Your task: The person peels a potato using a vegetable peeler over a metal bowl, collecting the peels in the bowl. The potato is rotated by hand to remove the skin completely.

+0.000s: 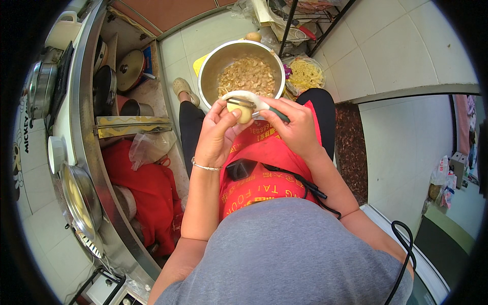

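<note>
A pale yellow peeled potato (246, 116) is held in my left hand (218, 127), with the thumb pressed on its near side. My right hand (295, 121) grips a vegetable peeler (279, 114) by its dark green handle. The peeler's curved white frame arches over the potato, and its metal blade lies against the potato's far side. Beyond both hands stands a large metal basin (204, 72), its near rim partly hidden by them. Brown potato peelings (249, 72) cover the basin's bottom.
An unpeeled potato (253, 36) sits behind the basin. To its right are a bag of noodle-like food (305, 74) and a wire rack (293, 23). An open cabinet (133, 124) holds pans on the left; a metal bowl of peeled potatoes (85, 198) rests on the counter above.
</note>
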Demonstrator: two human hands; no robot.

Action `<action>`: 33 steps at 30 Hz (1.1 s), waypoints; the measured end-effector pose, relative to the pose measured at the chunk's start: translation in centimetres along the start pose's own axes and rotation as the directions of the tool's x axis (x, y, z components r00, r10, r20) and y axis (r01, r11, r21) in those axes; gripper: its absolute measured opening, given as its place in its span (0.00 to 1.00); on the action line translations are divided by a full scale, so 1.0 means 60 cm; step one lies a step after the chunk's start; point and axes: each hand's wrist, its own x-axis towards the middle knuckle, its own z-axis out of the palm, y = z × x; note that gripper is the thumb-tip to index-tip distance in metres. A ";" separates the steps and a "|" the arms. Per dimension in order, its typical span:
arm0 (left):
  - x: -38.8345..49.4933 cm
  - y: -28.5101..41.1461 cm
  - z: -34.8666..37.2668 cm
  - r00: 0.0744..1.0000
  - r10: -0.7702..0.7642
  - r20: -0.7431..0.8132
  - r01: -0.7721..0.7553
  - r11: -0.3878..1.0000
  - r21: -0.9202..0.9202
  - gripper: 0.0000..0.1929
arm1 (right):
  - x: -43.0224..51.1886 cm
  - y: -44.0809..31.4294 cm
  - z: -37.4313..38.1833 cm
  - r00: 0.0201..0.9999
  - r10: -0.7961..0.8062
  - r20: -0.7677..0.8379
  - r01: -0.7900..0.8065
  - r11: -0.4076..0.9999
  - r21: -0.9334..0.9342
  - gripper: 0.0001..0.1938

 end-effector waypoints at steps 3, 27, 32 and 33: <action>0.001 0.001 -0.008 1.000 -0.004 -0.019 0.003 0.999 -0.034 0.22 | 0.000 0.002 -0.009 0.998 0.064 0.027 -0.063 0.996 -0.056 0.16; -0.003 -0.010 0.018 0.998 0.066 0.019 -0.069 0.947 0.313 0.26 | 0.016 0.005 -0.003 0.938 0.321 0.134 -0.344 0.911 0.226 0.12; 0.002 -0.004 0.005 0.996 0.048 -0.079 -0.024 0.959 0.281 0.22 | 0.017 0.018 -0.008 0.955 0.297 0.022 -0.298 0.948 0.109 0.12; 0.003 -0.003 0.002 0.995 0.046 -0.093 -0.019 0.962 0.272 0.22 | 0.020 0.025 -0.006 0.967 0.256 -0.016 -0.255 0.965 0.060 0.12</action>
